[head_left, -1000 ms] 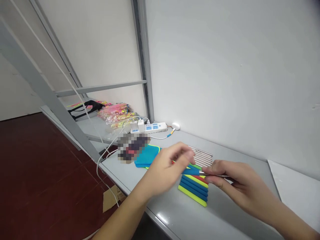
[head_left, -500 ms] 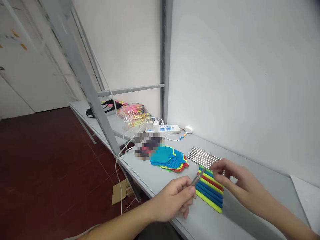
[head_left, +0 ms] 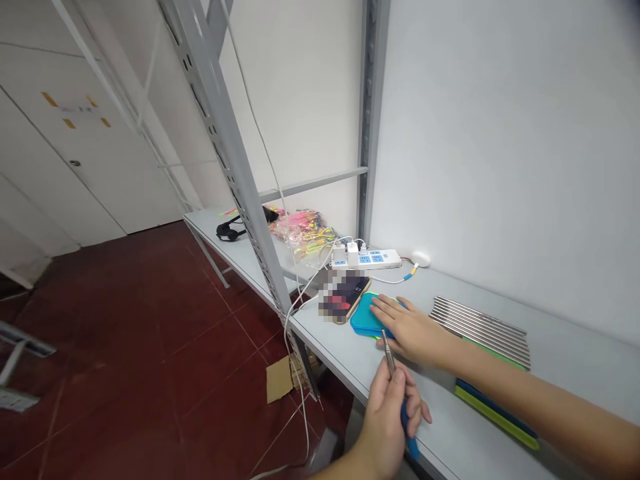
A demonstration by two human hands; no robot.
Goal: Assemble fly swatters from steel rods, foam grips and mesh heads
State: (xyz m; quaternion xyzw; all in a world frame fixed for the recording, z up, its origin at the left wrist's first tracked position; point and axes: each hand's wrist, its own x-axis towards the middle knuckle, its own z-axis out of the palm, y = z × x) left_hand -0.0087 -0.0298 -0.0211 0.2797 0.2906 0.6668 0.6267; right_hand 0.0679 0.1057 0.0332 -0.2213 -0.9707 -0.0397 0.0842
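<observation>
My left hand (head_left: 387, 413) is closed around a fly swatter handle (head_left: 387, 347), whose thin metal rod points up and away while its blue grip shows below the fingers. Stretched out flat, my right hand (head_left: 413, 328) rests on the stack of blue fly swatter heads (head_left: 364, 319), covering much of it. The rod's tip is close to the right thumb. A row of metal rods (head_left: 483, 328) lies on the shelf behind my right forearm. Coloured grips (head_left: 500, 413), blue and yellow-green, show in part beneath that forearm.
A partly blurred phone (head_left: 359, 288) lies beside the swatter heads. Behind it are a power strip (head_left: 393, 259) with chargers and white cables. An upright grey post (head_left: 240, 180) stands at the left, with bagged colourful items (head_left: 305, 230) beyond. Cardboard (head_left: 279, 380) lies on the floor.
My right hand has moved left from the rods and grips onto the swatter heads. The left hand has turned its rod more upright, showing the blue grip. The view has swung left.
</observation>
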